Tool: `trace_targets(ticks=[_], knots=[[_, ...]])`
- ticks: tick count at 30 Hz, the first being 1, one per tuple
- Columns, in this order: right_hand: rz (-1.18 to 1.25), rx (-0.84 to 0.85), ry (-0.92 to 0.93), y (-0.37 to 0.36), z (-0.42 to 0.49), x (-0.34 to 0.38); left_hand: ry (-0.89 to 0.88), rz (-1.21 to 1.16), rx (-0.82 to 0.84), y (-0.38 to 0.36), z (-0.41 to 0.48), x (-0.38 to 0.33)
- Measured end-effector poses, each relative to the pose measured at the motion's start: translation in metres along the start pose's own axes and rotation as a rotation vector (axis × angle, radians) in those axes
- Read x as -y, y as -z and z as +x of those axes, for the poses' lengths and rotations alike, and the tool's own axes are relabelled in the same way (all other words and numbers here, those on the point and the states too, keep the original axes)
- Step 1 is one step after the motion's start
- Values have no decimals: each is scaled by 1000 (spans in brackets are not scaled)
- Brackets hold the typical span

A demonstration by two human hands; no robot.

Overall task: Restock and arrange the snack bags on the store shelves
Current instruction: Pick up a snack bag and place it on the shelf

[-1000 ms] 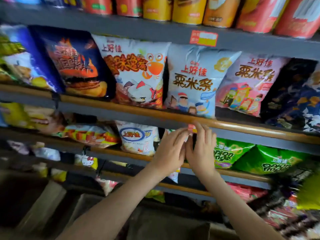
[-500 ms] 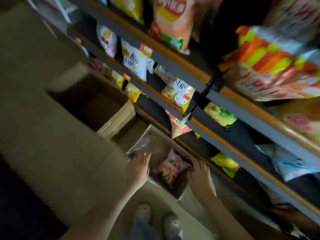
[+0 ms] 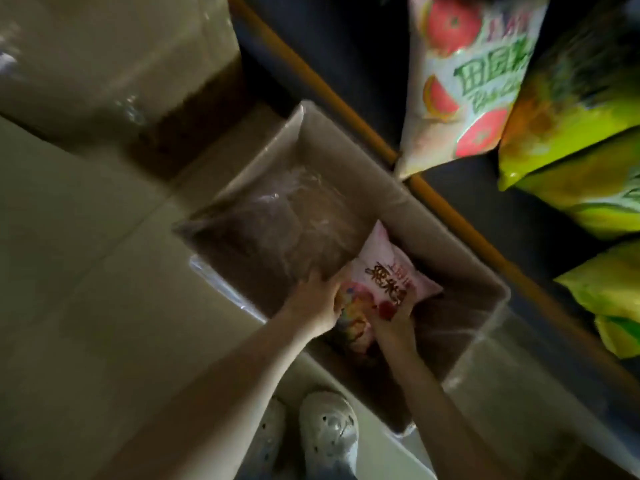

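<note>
Item: open brown cardboard carton, lined with loose clear plastic film, standing on the pale floor. Contents seen: one pink snack bag, pillow-shaped, of glossy film with dark red lettering, lying in the half of the carton nearer the person. Hands: the left hand curls its fingers round the bag's left edge, and the right hand grips its bottom edge, thumb hidden. Along the carton's far side is a dark shelf with an orange front rail, bearing a white bag with red tomato pictures and yellow-green bags. A second cardboard carton lies beyond the carton's left corner, and white perforated clogs stand at its near corner. Stage, by judgement: picking up stock for the shelf. Risks: the liner film lies against the left hand and may snag or rise with the bag. The slick, air-filled bag may slip from an edge-only hold, or its contents may crush under a hard squeeze. The shelved bags overhang the rail and may be knocked off as the bag is lifted.
</note>
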State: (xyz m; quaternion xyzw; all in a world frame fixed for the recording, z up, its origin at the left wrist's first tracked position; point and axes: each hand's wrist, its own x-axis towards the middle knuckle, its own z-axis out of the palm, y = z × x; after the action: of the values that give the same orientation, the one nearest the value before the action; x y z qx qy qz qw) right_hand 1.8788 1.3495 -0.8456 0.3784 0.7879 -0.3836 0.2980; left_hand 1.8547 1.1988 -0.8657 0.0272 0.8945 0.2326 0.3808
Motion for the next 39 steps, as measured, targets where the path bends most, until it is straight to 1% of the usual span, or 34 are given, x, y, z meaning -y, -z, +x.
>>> trace_targets(ticks=[3,5,7,9,11,13,14,15,16,18,19,20,23,25,27,29,31,33,36,39], knots=[[128,-52,5,-22,31,-10,38,-136,156,-21,42,10],[152,-78,53,-25,37,-15,39,-216,216,-22,52,12],[204,-78,104,-21,32,-16,34,-307,260,-9,44,8],[290,-54,176,-12,13,-8,34,-377,237,13,19,1],[363,-23,201,-1,-18,12,48,-421,206,45,-17,-6],[393,5,224,16,-52,21,35,-391,167,78,-63,-24],[371,15,261,24,-67,27,32,-383,142,84,-81,-29],[369,19,258,54,-119,61,33,-362,139,125,-125,-48],[345,23,276,68,-145,76,42,-358,140,144,-147,-56],[265,35,364,79,-169,92,5,-392,98,152,-168,-62],[255,52,384,99,-197,114,-36,-383,78,176,-191,-73],[256,36,393,120,-226,129,-85,-369,48,202,-218,-89],[293,-30,495,189,-308,164,-291,-365,-49,264,-293,-139],[404,-40,486,238,-350,176,-383,-287,-96,297,-328,-170],[543,-15,471,288,-394,182,-476,-173,-206,325,-364,-206],[721,22,506,334,-436,182,-578,-95,-293,348,-399,-246],[774,44,573,379,-483,177,-690,-43,-335,362,-427,-284],[747,1,635,422,-521,166,-767,11,-341,371,-453,-323],[712,-142,756,485,-561,138,-897,19,-397,372,-488,-389],[613,-287,878,542,-591,103,-1029,2,-478,355,-518,-458]])
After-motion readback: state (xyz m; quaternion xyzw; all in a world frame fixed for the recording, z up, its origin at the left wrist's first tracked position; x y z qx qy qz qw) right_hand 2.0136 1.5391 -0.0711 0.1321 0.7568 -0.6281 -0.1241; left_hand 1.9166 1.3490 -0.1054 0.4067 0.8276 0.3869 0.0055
